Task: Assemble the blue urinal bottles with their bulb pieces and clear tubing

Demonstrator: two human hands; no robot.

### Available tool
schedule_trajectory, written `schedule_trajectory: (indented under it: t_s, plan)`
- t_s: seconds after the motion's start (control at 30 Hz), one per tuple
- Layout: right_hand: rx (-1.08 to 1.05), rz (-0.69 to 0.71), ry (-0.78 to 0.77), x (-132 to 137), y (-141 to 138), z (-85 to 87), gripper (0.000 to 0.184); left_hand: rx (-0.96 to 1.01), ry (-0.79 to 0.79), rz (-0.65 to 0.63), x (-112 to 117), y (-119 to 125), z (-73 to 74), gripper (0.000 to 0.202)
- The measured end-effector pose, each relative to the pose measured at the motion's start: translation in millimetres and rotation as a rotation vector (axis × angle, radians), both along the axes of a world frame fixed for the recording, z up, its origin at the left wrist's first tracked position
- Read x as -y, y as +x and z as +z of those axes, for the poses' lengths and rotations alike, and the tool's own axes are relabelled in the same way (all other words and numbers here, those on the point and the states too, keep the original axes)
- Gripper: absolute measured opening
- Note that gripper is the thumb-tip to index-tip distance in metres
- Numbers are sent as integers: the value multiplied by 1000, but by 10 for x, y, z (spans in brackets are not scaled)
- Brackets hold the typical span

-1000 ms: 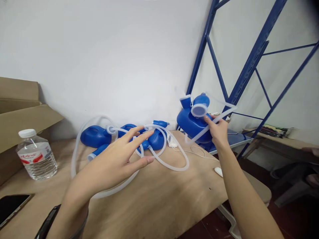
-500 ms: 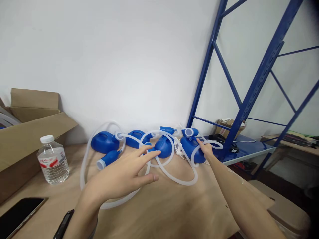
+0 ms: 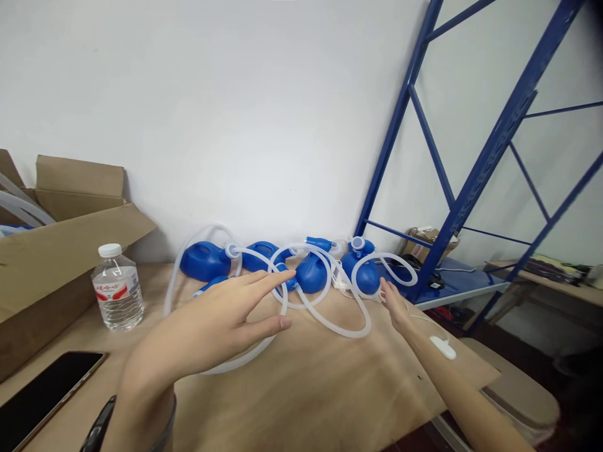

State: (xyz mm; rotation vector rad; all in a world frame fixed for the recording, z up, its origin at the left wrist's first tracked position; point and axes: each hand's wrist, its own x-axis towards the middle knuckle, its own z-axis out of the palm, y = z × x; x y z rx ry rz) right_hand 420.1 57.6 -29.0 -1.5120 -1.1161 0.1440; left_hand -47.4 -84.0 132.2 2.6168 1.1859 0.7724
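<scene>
Several blue plastic bottles with long translucent tubes lie in a row against the wall. My left hand point(image 3: 221, 314) is open with fingers stretched out over the table, holding nothing; it partly hides a blue funnel-shaped piece point(image 3: 211, 285) behind it. My right hand point(image 3: 394, 306) is open beside the rightmost blue bottle point(image 3: 367, 276), its fingertips close to it and apparently apart from it. Ahead of my left fingertips sits another blue bottle point(image 3: 309, 275). Two more, a left bottle point(image 3: 202, 262) and its neighbour point(image 3: 258, 257), lie behind. A looped tube point(image 3: 348, 331) curves across the table.
At left stand an open cardboard box point(image 3: 61, 251) with tubes inside and a water bottle point(image 3: 117, 295). A phone point(image 3: 47, 395) and a black pen-like object point(image 3: 98, 427) lie in front. A white plug-like piece point(image 3: 443, 347) lies right; a blue metal rack point(image 3: 464, 204) rises beyond.
My right hand has let go of the rightmost blue bottle and drawn back a little toward me. My left hand stays open over the table. The view has shifted slightly.
</scene>
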Motion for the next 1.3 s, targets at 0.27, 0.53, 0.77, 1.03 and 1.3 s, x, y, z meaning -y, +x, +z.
schedule_trajectory:
  t_s: [0.27,0.53,0.77,1.03,1.3]
  plan:
    - [374,459,-47,349,-1208,-20,58,-67,-138,142,226,-427,-55,66]
    - [692,833,-313,304,-3065,-234,58,-412,-441,731,-86,-1043,-1168,80]
    - [749,881,-357,312,-3564,-632,58,-64,-155,683,-683,-999,-1980,86]
    - [674,782,21,313,-3336,-700,25,204,7,633,-1381,-917,-2052,63]
    - [586,364,194,87,-3185,-713,42,256,17,477,-774,-850,-2151,37]
